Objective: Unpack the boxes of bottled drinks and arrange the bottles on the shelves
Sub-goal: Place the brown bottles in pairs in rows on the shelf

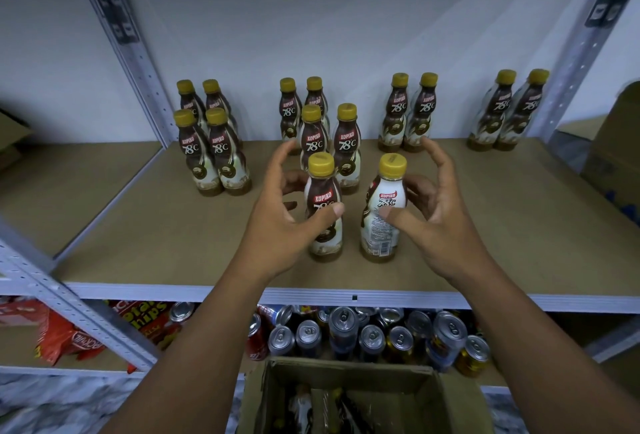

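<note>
- Brown shelf board (502,225) between grey perforated uprights (138,63), white wall (329,18) behind.
- The left hand (277,225) curls round the left bottle (323,191), the right hand (440,225) round the right bottle (384,198).
- Cans (374,333) below.

The brown-faced bottle (323,193) by the left hand (277,225) has a yellow cap, a red badge and white lettering over a cream swirl. The white-faced bottle (379,239) by the right hand (443,225) shows grey print under a yellow cap. Beyond both hands, the other bottles (346,142) repeat brown, cream and yellow. The shelf (519,225) is tan, pale grey at its edge; below the hands, cans (372,335) are silver-topped and the box (346,371) brown.
</note>
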Demonstrator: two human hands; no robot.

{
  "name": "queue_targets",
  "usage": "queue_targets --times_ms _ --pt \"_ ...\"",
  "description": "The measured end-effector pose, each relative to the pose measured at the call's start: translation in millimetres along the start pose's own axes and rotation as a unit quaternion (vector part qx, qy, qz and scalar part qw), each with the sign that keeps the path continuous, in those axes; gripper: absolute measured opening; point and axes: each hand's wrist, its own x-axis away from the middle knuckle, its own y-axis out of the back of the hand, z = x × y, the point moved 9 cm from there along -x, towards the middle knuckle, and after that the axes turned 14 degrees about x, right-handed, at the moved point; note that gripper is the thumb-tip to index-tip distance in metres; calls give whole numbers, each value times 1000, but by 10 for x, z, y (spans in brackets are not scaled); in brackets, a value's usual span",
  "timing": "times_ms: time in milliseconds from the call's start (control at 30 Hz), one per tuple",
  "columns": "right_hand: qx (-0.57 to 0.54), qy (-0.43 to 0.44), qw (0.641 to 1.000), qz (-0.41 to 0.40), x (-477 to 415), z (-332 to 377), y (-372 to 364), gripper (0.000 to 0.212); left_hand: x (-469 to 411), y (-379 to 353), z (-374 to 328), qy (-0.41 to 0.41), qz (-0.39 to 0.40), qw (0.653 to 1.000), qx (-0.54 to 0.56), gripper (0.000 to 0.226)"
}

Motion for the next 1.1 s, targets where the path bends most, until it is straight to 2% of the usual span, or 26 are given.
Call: queue_targets --times_ms 133,300,433,633,833,967,1100 --pt "26 1 999 -28 21 25 2 97 -9 -19 61 20 28 999 42 92" --pt "-5 -2 1000 -16 13 -7 4 96 -15 4 81 17 -4 1000 12 99" --pt "20 0 1000 -22 34 21 -3 99 -11 9 84 22 6 1000 13 99" --pt "24 0 999 -24 3 -34 10 91 -10 9 108 33 25 999 29 89" --pt "17 -15 999 -27 23 -29 -8 104 -11 34 126 41 15 998 39 92" --pt "25 -14 999 -26 11 -45 -21 93 -21 36 138 29 10 999 25 94" --pt "-3 -11 1000 -3 -1 -59 -50 92 -20 30 152 34 11 999 25 90"
